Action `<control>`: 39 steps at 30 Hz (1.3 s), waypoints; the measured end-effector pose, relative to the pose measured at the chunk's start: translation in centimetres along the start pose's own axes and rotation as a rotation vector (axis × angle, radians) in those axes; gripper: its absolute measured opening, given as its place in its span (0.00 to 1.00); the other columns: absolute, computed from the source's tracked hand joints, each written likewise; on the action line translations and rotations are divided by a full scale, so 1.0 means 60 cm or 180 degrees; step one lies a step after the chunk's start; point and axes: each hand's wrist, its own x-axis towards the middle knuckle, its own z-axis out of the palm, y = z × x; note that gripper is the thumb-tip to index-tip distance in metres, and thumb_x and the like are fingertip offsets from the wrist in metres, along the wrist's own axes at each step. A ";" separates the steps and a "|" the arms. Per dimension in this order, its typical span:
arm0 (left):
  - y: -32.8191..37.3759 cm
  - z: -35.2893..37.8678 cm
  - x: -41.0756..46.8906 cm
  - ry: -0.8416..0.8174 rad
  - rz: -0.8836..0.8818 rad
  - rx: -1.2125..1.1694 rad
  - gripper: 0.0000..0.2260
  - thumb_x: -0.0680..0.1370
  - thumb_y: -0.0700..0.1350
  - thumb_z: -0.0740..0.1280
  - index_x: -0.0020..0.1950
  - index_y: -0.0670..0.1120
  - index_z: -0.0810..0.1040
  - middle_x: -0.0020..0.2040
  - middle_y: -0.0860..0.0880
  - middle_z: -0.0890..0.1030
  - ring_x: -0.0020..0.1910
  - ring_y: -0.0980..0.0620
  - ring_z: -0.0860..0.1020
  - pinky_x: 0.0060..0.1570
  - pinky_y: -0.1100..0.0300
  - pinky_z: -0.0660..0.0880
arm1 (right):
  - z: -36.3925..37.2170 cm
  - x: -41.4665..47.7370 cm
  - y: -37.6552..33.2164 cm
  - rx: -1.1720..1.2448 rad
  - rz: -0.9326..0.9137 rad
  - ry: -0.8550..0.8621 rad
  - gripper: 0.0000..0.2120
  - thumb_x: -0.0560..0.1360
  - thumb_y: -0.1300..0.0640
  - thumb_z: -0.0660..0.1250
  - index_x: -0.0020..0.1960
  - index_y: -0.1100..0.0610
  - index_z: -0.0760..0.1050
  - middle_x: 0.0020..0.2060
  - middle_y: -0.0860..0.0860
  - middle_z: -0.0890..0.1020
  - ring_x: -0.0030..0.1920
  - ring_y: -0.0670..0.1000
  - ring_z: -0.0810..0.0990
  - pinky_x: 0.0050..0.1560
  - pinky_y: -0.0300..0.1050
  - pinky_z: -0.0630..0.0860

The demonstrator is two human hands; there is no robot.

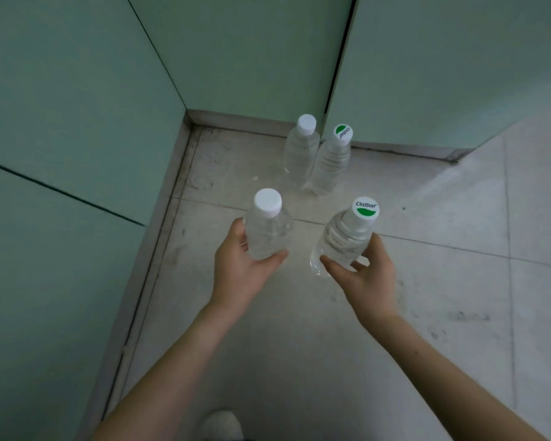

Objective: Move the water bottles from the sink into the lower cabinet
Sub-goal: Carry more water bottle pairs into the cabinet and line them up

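My left hand (239, 268) grips a clear water bottle with a plain white cap (266, 229), held upright above the floor. My right hand (365, 275) grips a second clear bottle with a green and white printed cap (344, 238), tilted slightly right. Two more clear bottles stand on the tiled floor farther ahead, touching each other: one with a white cap (299, 148) and one with a green printed cap (331, 160). They stand against the pale green cabinet front, near the dark gap (339, 65) between two doors. No sink is in view.
Pale green cabinet panels (70, 122) form a corner on the left and ahead. A grey plinth (159, 237) runs along their base. The white tiled floor (442, 281) is scuffed. A white shoe tip (220, 424) shows at the bottom edge.
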 end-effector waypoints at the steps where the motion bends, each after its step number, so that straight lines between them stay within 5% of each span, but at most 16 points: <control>1: 0.026 -0.021 -0.024 -0.0056 -0.0080 0.0030 0.27 0.64 0.42 0.82 0.58 0.53 0.74 0.48 0.64 0.80 0.47 0.71 0.78 0.45 0.78 0.71 | -0.017 -0.029 -0.029 0.0002 0.0083 -0.0029 0.28 0.66 0.59 0.80 0.63 0.54 0.74 0.54 0.44 0.81 0.54 0.39 0.79 0.51 0.33 0.78; 7: 0.267 -0.172 -0.175 -0.0297 -0.0335 0.0140 0.24 0.63 0.45 0.81 0.54 0.52 0.76 0.48 0.59 0.83 0.49 0.59 0.82 0.50 0.61 0.79 | -0.153 -0.198 -0.299 -0.0139 0.0287 -0.0230 0.26 0.65 0.58 0.80 0.59 0.51 0.75 0.49 0.39 0.82 0.52 0.39 0.80 0.53 0.36 0.75; 13: 0.630 -0.366 -0.334 -0.0434 -0.0525 -0.0119 0.22 0.64 0.42 0.81 0.54 0.51 0.78 0.48 0.55 0.85 0.47 0.58 0.83 0.48 0.60 0.79 | -0.330 -0.362 -0.674 0.0017 0.0227 -0.0308 0.26 0.64 0.58 0.81 0.58 0.46 0.76 0.50 0.41 0.83 0.53 0.42 0.81 0.53 0.30 0.73; 17: 0.839 -0.480 -0.430 -0.0395 -0.0345 -0.0150 0.22 0.65 0.41 0.81 0.55 0.49 0.79 0.49 0.54 0.83 0.43 0.66 0.80 0.43 0.71 0.74 | -0.425 -0.470 -0.894 0.0127 -0.0004 -0.0239 0.26 0.65 0.59 0.81 0.58 0.46 0.74 0.53 0.52 0.80 0.49 0.47 0.81 0.48 0.36 0.78; 21: 0.979 -0.587 -0.507 -0.0348 -0.0019 -0.0173 0.21 0.66 0.47 0.81 0.56 0.51 0.79 0.47 0.56 0.83 0.43 0.64 0.79 0.42 0.71 0.76 | -0.481 -0.552 -1.051 0.0282 -0.0364 -0.0234 0.24 0.68 0.58 0.79 0.60 0.48 0.75 0.52 0.49 0.82 0.49 0.49 0.83 0.49 0.43 0.80; 30: 1.006 -0.698 -0.602 0.0177 0.0042 -0.0323 0.14 0.67 0.47 0.80 0.48 0.52 0.79 0.38 0.55 0.84 0.37 0.59 0.81 0.34 0.66 0.76 | -0.471 -0.628 -1.121 0.0579 -0.0675 -0.0568 0.22 0.67 0.63 0.80 0.55 0.49 0.77 0.41 0.53 0.86 0.43 0.53 0.85 0.45 0.45 0.82; 34: 0.959 -0.692 -0.648 0.0780 -0.0306 -0.0286 0.16 0.63 0.55 0.79 0.46 0.53 0.78 0.38 0.56 0.84 0.37 0.56 0.82 0.39 0.52 0.80 | -0.458 -0.617 -1.107 0.0447 -0.0708 -0.1105 0.21 0.66 0.62 0.80 0.55 0.49 0.77 0.41 0.52 0.85 0.42 0.54 0.85 0.44 0.47 0.83; 39: 0.966 -0.652 -0.726 0.1563 -0.0534 -0.0328 0.17 0.66 0.56 0.79 0.49 0.57 0.76 0.41 0.57 0.83 0.37 0.62 0.79 0.39 0.56 0.79 | -0.463 -0.589 -1.119 0.0260 -0.0959 -0.1899 0.21 0.66 0.63 0.80 0.54 0.52 0.76 0.40 0.51 0.85 0.39 0.51 0.85 0.38 0.39 0.80</control>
